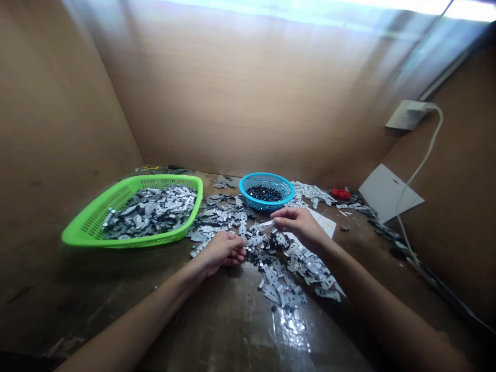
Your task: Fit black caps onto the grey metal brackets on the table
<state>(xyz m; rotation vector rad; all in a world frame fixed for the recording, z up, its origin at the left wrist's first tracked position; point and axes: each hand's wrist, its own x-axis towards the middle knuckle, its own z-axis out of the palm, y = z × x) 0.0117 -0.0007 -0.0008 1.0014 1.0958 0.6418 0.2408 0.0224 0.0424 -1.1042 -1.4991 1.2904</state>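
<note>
Lining my left: wooden panel (58,88); then glossy brown tabletop (116,279), green basket (198,199) of grey parts (157,209). My left hand (222,252): fingers curled; contents, if any, I cannot tell. Pale piece (265,225): pinched by my right hand (301,225) over scattered parts (279,281), long axis near level, free end leftward, slightly lower. Far right: white cable (440,120), brown wall (470,181).

The person's bare left forearm (155,305) slants inward from the lower left, ending in the left hand (225,251), whose thumb (237,242) lies forward over curled fingers (233,257). The bare right forearm (380,294) reaches in from the lower right. The right hand (297,223), higher in the view, points leftward, its thumb (283,222) and index finger (282,212) drawn together at the tips. The two hands are near each other but apart.
</note>
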